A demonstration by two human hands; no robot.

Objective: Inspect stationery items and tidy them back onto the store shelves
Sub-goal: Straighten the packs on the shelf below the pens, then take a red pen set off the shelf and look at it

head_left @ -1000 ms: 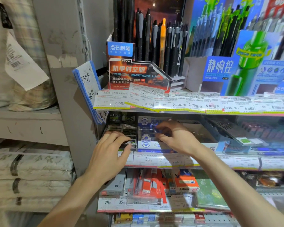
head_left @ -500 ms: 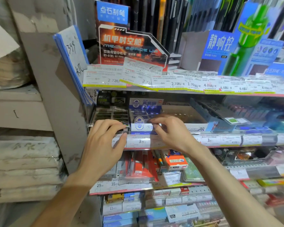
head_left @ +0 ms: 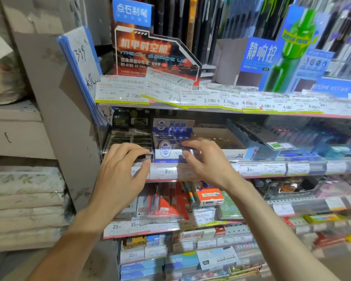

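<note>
On the second shelf, behind a clear front rail (head_left: 257,159), stands a blue-and-white display box (head_left: 166,151) of small packs. A black display box (head_left: 130,136) stands to its left. My left hand (head_left: 120,175) holds the black box's front edge, fingertips curled over the top and thumb on the price strip below. My right hand (head_left: 207,165) pinches the right front corner of the blue-and-white box between forefinger and thumb. Blur hides whether a small pack sits between those fingers.
An open cardboard box (head_left: 221,142) stands right of the blue-and-white one. Pen displays (head_left: 150,51) fill the top shelf. Red and orange packs (head_left: 209,196) lie on the shelf below. A grey upright (head_left: 55,102) and stacked bundles (head_left: 24,199) are at the left.
My right hand has drawn back from inside the blue-and-white box to its front corner. My left hand stays at the black box's front. The view has tilted downward.
</note>
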